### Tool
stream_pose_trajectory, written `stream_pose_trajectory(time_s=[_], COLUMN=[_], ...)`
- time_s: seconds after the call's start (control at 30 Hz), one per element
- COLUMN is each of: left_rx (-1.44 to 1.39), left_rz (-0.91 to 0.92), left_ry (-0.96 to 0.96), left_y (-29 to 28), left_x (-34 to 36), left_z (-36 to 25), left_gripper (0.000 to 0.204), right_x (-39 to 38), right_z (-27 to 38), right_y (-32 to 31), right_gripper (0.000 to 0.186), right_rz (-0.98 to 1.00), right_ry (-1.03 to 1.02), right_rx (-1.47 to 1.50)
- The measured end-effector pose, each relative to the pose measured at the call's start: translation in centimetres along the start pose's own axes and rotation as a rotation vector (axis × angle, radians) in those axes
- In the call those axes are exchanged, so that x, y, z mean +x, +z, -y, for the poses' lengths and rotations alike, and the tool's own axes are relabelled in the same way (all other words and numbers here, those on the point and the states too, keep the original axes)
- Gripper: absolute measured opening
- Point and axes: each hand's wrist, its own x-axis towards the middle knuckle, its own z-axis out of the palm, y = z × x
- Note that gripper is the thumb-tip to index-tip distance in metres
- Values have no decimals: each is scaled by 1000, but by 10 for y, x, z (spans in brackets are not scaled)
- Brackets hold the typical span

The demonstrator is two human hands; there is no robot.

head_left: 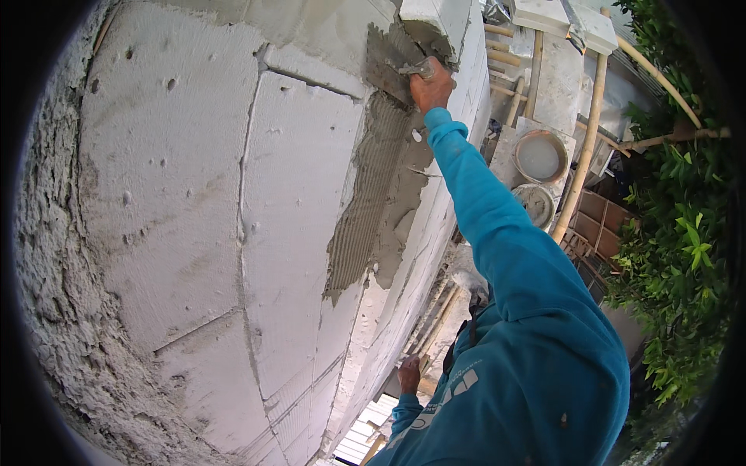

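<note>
My right hand (432,85), at the end of a blue sleeve, is closed on a trowel (412,70) high on the white block wall (163,155). The trowel is against wet grey mortar (385,58), just beside the corner of the wall. Below it a band of combed grey mortar (357,202) runs down the wall between bare white blocks. My left hand (409,374) is low, near the wall's lower edge and some poles, with its fingers curled; what it holds, if anything, is too small to make out.
Bamboo poles (590,132) form scaffolding to the right, with a bucket of greyish liquid (539,158), a second bucket (533,203) and white blocks (594,31) on it. Leafy branches (684,256) fill the far right. A rough plastered surface (54,256) runs down the left.
</note>
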Motion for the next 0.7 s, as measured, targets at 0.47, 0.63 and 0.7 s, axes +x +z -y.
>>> stream_pose_trajectory(time_s=[0.47, 0.63, 0.7], left_rx=[-214, -211, -236], left_rz=[-134, -88, -106], left_ry=[-81, -164, -141], left_y=[-35, -6, 6], left_x=[7, -27, -36], left_z=[-71, -54, -37], left_gripper=[34, 34, 33], right_x=[53, 57, 55], right_z=[-11, -23, -27], right_y=[-15, 2, 3], right_gripper=[13, 18, 21], right_rz=[25, -6, 84], right_ry=[-110, -113, -152], right_rx=[62, 7, -10])
